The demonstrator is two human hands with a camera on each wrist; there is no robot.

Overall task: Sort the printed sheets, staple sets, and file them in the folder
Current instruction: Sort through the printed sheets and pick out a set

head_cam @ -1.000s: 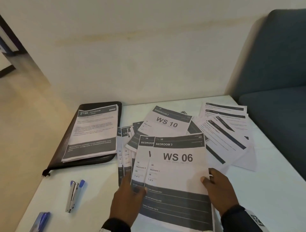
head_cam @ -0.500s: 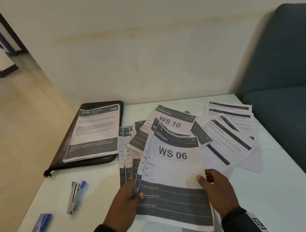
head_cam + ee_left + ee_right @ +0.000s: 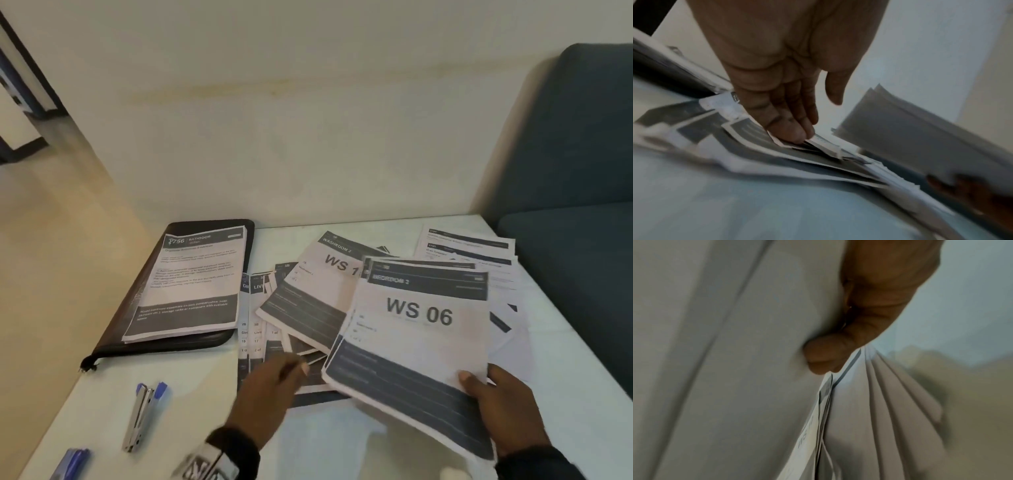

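So the right hand point(image 3: 507, 407) has the WS 06 set point(image 3: 418, 329) pinched at its near right corner, thumb on top and fingers curled under, and the whole set is lifted off the table point(image 3: 394, 445) and tilted. You can see a few page edges stacked behind the top sheet.

The left hand point(image 3: 270, 387) is stretched out flat, fingers straight and together, fingertips point(image 3: 795, 134) pressing down on the loose sheets point(image 3: 301, 308) fanned across the middle of the table. It isn't gripping anything. The WS 10 sheet point(image 3: 329, 270) sits on top of that fan, partly tucked behind the lifted set.

More printed sheets point(image 3: 469, 246) are spread out at the far right of the table. The black folder point(image 3: 144, 301) lies at the far left with a thick Bathroom stack point(image 3: 195, 281) resting on it. The stapler point(image 3: 142, 414) with blue ends lies near the left front edge, well apart from both hands, and a blue thing point(image 3: 70, 464) is cut off at the bottom corner; hard to tell what it is.
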